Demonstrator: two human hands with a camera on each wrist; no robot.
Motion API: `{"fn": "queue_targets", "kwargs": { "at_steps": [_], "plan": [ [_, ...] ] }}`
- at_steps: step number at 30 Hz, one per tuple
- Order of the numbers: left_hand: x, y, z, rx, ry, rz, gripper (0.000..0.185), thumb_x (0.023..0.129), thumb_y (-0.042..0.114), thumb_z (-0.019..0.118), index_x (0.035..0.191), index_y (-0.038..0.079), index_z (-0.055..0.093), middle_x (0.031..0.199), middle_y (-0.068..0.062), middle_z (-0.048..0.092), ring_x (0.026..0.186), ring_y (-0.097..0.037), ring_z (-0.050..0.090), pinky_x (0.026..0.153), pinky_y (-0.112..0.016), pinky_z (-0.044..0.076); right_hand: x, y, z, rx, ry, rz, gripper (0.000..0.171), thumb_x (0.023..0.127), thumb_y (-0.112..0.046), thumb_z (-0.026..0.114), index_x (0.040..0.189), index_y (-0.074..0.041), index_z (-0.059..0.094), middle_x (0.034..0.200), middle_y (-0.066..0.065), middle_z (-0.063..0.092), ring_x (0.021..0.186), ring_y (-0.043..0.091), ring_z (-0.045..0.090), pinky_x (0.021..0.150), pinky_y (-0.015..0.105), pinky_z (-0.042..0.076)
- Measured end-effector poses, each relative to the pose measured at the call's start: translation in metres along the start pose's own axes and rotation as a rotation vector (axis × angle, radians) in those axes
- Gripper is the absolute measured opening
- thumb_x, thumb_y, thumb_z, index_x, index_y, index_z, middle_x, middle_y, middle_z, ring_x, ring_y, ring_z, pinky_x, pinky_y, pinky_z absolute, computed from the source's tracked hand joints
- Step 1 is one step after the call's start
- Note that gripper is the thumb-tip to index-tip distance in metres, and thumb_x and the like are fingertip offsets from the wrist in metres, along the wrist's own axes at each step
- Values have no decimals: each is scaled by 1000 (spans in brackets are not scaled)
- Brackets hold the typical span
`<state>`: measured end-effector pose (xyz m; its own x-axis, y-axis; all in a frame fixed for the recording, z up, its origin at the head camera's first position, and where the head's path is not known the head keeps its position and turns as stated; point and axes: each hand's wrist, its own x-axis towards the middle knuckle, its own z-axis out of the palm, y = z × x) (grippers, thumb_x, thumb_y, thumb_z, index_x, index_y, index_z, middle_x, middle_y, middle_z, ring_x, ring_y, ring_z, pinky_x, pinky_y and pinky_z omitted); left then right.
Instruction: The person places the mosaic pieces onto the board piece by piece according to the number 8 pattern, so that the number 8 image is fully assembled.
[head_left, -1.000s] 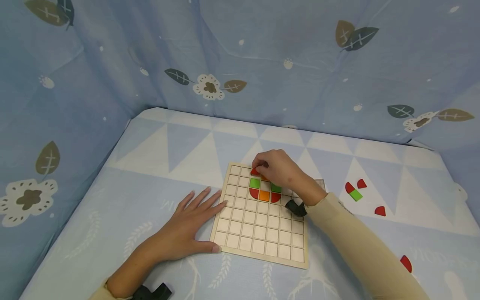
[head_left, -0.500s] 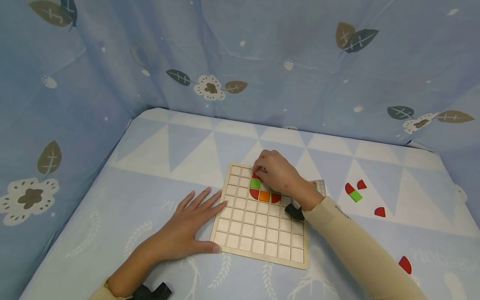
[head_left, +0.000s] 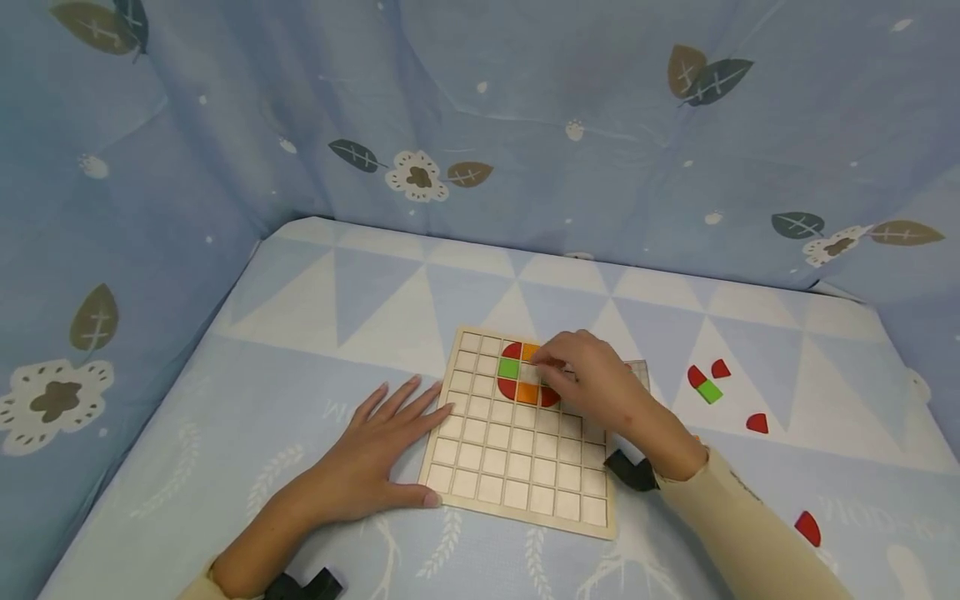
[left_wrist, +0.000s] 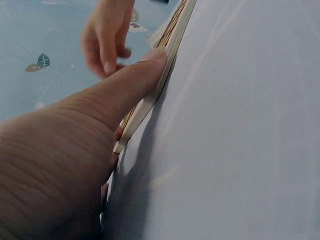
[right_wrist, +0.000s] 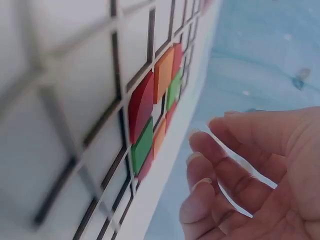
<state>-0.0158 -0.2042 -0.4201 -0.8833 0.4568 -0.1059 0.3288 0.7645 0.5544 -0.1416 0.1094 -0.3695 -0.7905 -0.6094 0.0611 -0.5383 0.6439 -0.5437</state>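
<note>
A wooden grid board [head_left: 517, 521] lies on the table, with red rounded pieces, orange squares [head_left: 527, 393] and green squares [head_left: 509, 368] set in a ring around a bare cell. My left hand [head_left: 371, 467] lies spread at the board's left side, its thumb and fingertips touching the edge. Just above the ring's right side hovers my right hand [head_left: 592, 383], hiding part of it in the head view. In the right wrist view its fingers [right_wrist: 205, 150] are loosely bent with nothing between them, apart from the red piece [right_wrist: 141, 107] and green piece [right_wrist: 142, 145].
Right of the board lie loose red pieces [head_left: 757, 423] and a green square [head_left: 709, 392]. Another red piece [head_left: 808, 528] sits nearer the right front. A clear, flat-looking item [head_left: 639, 371] shows partly behind my right hand. Patterned curtain [head_left: 480, 125] stands behind the table.
My right hand has left the red piece at the ring's upper left and moved right and toward me. That red piece now lies uncovered in its cell. My left hand stays put.
</note>
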Motion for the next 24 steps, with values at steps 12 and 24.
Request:
{"fn": "queue_targets", "kwargs": {
  "at_steps": [12,24],
  "plan": [
    [-1,0,2,3,17,-7,107,79,72,77,166,31,31,174,8,14,161,-22,0,125,-54,-3,-56,13,2,63,55,79,12,98,-9,74,109,-12,78,100,-8,73,83,11,60,86,38,55],
    [0,-2,2,2,21,21,106,81,74,74,167,32,29,174,8,13,161,-22,0,125,-53,-4,-57,13,16,61,60,23,10,101,-16,71,108,-16,78,103,-11,71,91,9,59,77,34,52]
  ]
}}
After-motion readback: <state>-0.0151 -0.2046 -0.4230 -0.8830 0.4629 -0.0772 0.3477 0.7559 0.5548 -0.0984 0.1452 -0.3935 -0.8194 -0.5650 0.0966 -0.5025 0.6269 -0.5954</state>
